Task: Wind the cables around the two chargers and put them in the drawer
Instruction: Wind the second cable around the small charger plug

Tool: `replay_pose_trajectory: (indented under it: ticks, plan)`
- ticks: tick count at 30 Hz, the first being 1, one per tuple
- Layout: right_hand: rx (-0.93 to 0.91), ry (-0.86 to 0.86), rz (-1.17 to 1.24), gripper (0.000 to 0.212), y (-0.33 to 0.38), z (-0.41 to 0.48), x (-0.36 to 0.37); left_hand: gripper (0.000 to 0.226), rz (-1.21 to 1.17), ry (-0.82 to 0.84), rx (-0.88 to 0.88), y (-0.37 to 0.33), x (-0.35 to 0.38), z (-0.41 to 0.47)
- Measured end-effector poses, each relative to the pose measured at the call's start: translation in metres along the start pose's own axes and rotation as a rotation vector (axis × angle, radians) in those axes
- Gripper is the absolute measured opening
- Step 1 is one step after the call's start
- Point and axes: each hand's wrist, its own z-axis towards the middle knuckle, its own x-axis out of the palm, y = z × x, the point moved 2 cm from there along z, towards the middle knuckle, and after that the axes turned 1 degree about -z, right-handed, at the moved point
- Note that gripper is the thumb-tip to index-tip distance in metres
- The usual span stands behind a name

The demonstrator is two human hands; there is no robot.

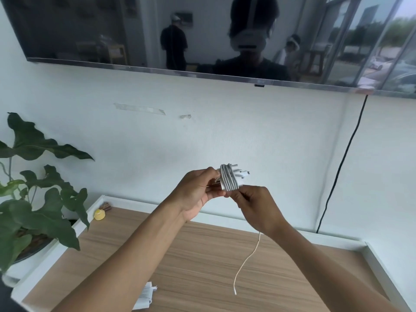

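Note:
A white charger (229, 179) with several turns of white cable wound around it is held up in front of the wall. My left hand (198, 194) grips its left end. My right hand (254, 206) pinches the cable just below the charger. The loose tail of the cable (247, 260) hangs from my right hand down to the wooden top, its plug end free. A second white charger (145, 297), wrapped in its cable, lies on the wooden top under my left forearm. No drawer is in view.
The wooden top (202, 278) has a raised white rim. A potted plant (33, 210) stands at the left, with a small yellow object (99, 214) beside it. A wall-mounted TV (202, 34) hangs above, and a black cord (342, 163) runs down the wall at right.

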Motion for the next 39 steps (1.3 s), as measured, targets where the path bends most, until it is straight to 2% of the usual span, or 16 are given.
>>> replay_pose_trajectory:
  ticks: [2, 8, 10, 13, 15, 18, 20, 24, 26, 28, 30, 33, 35, 36, 39]
  plan:
    - [-0.022, 0.027, -0.072, 0.023, 0.006, -0.004, 0.005, 0.023, 0.037, -0.093, 0.017, 0.002, -0.005, 0.004]
    - [-0.051, 0.043, -0.307, 0.021, 0.017, -0.006, -0.005, 0.014, 0.287, -0.276, 0.085, 0.006, -0.029, 0.014]
    - [-0.053, 0.029, -0.393, 0.020, 0.024, -0.003, -0.015, 0.021, 0.384, -0.285, 0.085, 0.007, -0.033, 0.014]
    - [-0.103, 0.034, -0.508, 0.026, 0.035, 0.004, -0.024, 0.015, 0.492, -0.238, 0.072, 0.013, -0.030, 0.011]
    - [-0.123, 0.033, -0.539, 0.025, 0.037, 0.010, -0.028, 0.009, 0.473, -0.155, 0.056, 0.017, -0.026, 0.007]
    - [-0.076, 0.002, -0.387, 0.017, 0.025, 0.020, -0.037, 0.010, 0.303, -0.001, 0.032, 0.018, -0.021, 0.001]
    - [-0.043, 0.004, -0.248, 0.015, 0.016, 0.024, -0.040, 0.019, 0.200, 0.074, 0.004, 0.017, -0.019, -0.003]
    - [0.017, 0.051, -0.080, 0.028, 0.005, 0.020, -0.033, 0.037, 0.155, 0.186, -0.022, 0.012, -0.015, -0.007]
    - [0.040, 0.108, -0.050, 0.034, -0.005, 0.014, -0.022, 0.034, 0.115, 0.233, -0.052, 0.009, -0.015, -0.008]
    - [0.067, 0.153, -0.023, 0.029, -0.013, 0.006, -0.010, 0.028, 0.085, 0.265, -0.082, 0.009, -0.014, -0.009]
    - [0.099, 0.108, -0.004, 0.026, -0.014, 0.000, -0.005, 0.025, 0.027, 0.236, -0.103, 0.012, -0.012, -0.006]
    - [0.038, 0.015, -0.065, 0.040, -0.008, -0.007, -0.002, 0.016, -0.075, 0.103, -0.114, 0.017, -0.008, 0.000]
    - [-0.010, 0.044, -0.141, 0.030, -0.004, -0.012, 0.001, 0.021, -0.088, 0.012, -0.096, 0.017, -0.007, 0.004]
    - [-0.021, 0.073, -0.186, 0.024, -0.003, -0.014, 0.001, 0.021, -0.056, -0.032, -0.071, 0.017, -0.007, 0.006]
    - [-0.047, 0.145, -0.385, 0.025, 0.006, -0.017, -0.005, 0.017, 0.121, -0.148, 0.014, 0.018, -0.011, 0.014]
